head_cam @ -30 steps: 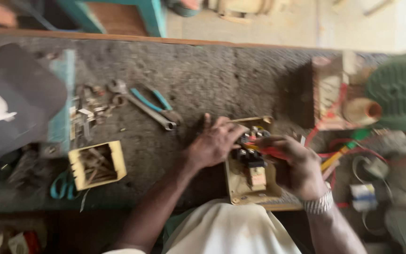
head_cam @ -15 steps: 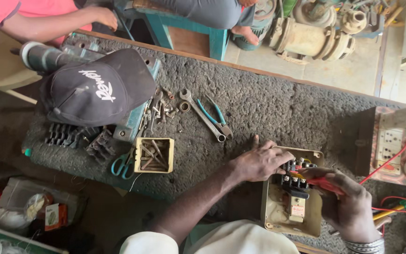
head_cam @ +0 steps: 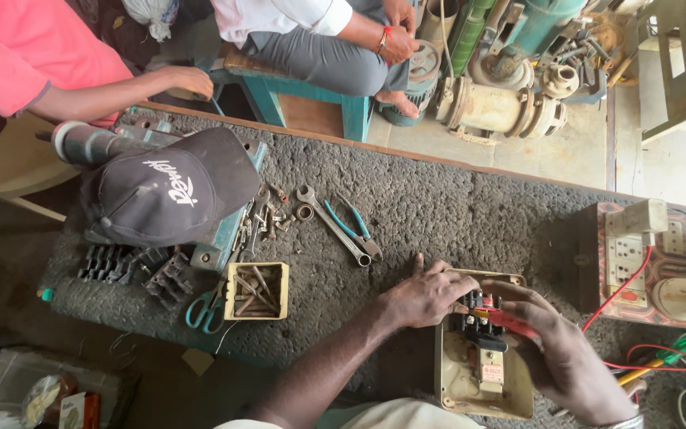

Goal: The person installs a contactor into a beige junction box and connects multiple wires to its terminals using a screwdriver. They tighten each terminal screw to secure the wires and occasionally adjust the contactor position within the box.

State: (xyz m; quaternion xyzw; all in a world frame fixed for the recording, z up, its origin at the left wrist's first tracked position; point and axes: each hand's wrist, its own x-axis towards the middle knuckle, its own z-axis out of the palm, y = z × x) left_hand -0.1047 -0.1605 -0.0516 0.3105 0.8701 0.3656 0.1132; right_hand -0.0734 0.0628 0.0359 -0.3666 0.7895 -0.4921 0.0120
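Right hand (head_cam: 565,357) wrist cropped, starter box (head_cam: 482,381) half-hidden

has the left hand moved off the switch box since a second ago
No. The left hand still presses on the top left corner of the beige switch box, just below the spanner; only the head camera shifted.

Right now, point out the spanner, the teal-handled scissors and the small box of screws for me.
spanner (head_cam: 333,226): head view, on the middle of its shaft.
teal-handled scissors (head_cam: 202,311): head view, on a handle loop.
small box of screws (head_cam: 257,314): head view, on its near yellow rim.
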